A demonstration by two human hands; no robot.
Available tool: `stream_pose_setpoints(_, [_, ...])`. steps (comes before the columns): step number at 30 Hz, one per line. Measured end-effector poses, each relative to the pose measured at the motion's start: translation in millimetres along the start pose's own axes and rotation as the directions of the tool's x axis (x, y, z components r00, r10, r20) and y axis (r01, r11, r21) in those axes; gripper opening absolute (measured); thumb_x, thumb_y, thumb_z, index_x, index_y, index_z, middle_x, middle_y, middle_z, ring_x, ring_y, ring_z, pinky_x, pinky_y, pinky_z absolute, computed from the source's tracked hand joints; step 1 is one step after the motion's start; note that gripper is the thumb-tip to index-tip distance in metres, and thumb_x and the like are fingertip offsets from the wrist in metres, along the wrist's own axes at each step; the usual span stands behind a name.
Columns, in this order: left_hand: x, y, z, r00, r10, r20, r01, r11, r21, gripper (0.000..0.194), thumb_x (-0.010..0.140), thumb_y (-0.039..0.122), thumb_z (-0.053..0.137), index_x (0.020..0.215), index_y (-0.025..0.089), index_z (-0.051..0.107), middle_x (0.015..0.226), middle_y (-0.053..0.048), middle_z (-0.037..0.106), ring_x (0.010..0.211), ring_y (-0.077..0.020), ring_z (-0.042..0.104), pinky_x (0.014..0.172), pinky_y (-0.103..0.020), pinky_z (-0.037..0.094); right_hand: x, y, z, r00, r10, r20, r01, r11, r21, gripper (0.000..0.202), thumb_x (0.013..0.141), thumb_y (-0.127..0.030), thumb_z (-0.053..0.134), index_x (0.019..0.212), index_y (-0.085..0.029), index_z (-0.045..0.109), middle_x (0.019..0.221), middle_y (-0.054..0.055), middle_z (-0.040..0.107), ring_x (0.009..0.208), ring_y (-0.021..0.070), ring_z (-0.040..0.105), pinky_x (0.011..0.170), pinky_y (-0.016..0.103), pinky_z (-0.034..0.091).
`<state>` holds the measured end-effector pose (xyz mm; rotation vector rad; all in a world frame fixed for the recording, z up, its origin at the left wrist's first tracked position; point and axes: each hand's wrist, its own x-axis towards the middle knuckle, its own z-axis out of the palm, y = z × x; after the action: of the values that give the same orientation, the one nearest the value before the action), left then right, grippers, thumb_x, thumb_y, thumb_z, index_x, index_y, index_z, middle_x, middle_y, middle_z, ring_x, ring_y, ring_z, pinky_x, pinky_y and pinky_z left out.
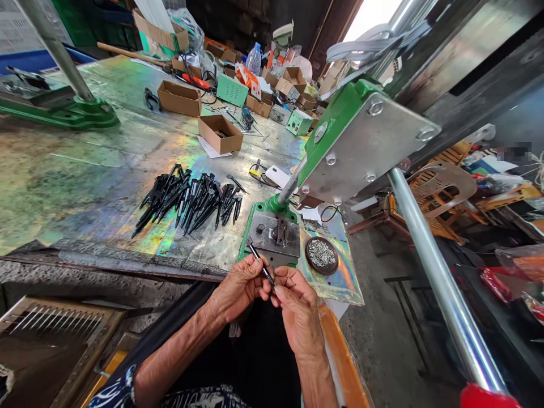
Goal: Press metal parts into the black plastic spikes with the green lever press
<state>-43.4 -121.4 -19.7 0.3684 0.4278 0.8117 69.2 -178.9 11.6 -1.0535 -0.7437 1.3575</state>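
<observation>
In front of the press, my left hand (244,283) pinches a slim black pen-shaped piece (262,265) with a small flat head at its upper end. My right hand (300,303) is closed at the lower end of the same piece, thumb and fingertips pressed together there. Just beyond my hands stands the green hand press (245,249), its metal block (278,241) on the base. A round dish (307,262) of small silvery pins (322,253) sits to the right. On the left, a pile of similar black pieces (187,198) lies on the table.
The press's upper plate (365,147) overhangs the right side, with a long steel lever (446,289) slanting down to a red grip (488,396). Small cardboard boxes (220,135), a green device (232,89) and clutter fill the table's back. Another green press base (97,113) stands far left.
</observation>
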Motion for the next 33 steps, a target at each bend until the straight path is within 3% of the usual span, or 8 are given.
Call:
stream_pose_setpoints(8, [0, 0, -2.2, 1.0, -0.003, 0.0, 0.003, 1.0, 0.007, 0.03, 0.072, 0.034, 0.074, 0.081, 0.014, 0.054, 0.066, -0.001, 0.062, 0.049, -0.0089, 0.057, 0.045, -0.018, 0.05, 2, 2, -2, 1.0, -0.012, -0.015, 0.012, 0.999, -0.05, 0.02, 0.077, -0.025, 0.063, 0.095, -0.018, 0.057, 0.072, 0.002, 0.063, 0.064, 0.0157, 0.056, 0.055, 0.027, 0.03])
stream_pose_setpoints(15, [-1, 1, -2.3, 0.996, 0.081, 0.04, -0.087, 0.983, 0.161, 0.026, 0.076, 0.034, 0.069, 0.081, 0.012, 0.056, 0.071, -0.002, 0.062, 0.052, -0.0107, 0.059, 0.046, -0.021, 0.051, 0, 4, -5, 0.997, 0.011, -0.083, -0.024, 0.987, -0.161, 0.019, 0.077, -0.025, 0.062, 0.093, -0.017, 0.056, 0.072, 0.002, 0.064, 0.063, 0.015, 0.054, 0.054, 0.027, 0.031])
stream_pose_setpoints(20, [0, -3, -4.1, 0.994, 0.097, 0.045, -0.104, 0.975, 0.194, 0.025, 0.078, 0.035, 0.067, 0.082, 0.013, 0.055, 0.077, -0.003, 0.064, 0.053, -0.0106, 0.059, 0.049, -0.022, 0.051, 1, 9, -9, 0.991, 0.025, -0.133, -0.039, 0.994, -0.104, 0.02, 0.075, -0.025, 0.065, 0.091, -0.017, 0.056, 0.068, 0.001, 0.063, 0.061, 0.0148, 0.055, 0.052, 0.026, 0.031])
stream_pose_setpoints(26, [3, 7, 0.6, 0.994, 0.105, 0.034, -0.11, 0.898, 0.427, 0.031, 0.073, 0.039, 0.07, 0.083, 0.012, 0.056, 0.061, -0.003, 0.063, 0.055, -0.0143, 0.062, 0.054, -0.024, 0.052, 11, 16, -19, 0.983, 0.02, -0.183, -0.034, 0.997, -0.071, 0.029, 0.07, -0.029, 0.071, 0.094, -0.018, 0.059, 0.071, -0.002, 0.059, 0.061, 0.0117, 0.049, 0.055, 0.024, 0.034])
stream_pose_setpoints(33, [23, 22, 7.0, 0.982, 0.188, 0.012, -0.158, 0.784, 0.6, 0.032, 0.07, 0.044, 0.069, 0.074, 0.014, 0.057, 0.063, -0.001, 0.061, 0.055, -0.0136, 0.059, 0.055, -0.026, 0.052, 33, 16, -16, 0.96, -0.043, -0.276, 0.001, 0.989, -0.15, 0.027, 0.07, -0.031, 0.07, 0.09, -0.017, 0.06, 0.071, 0.0, 0.064, 0.064, 0.0138, 0.052, 0.059, 0.026, 0.037])
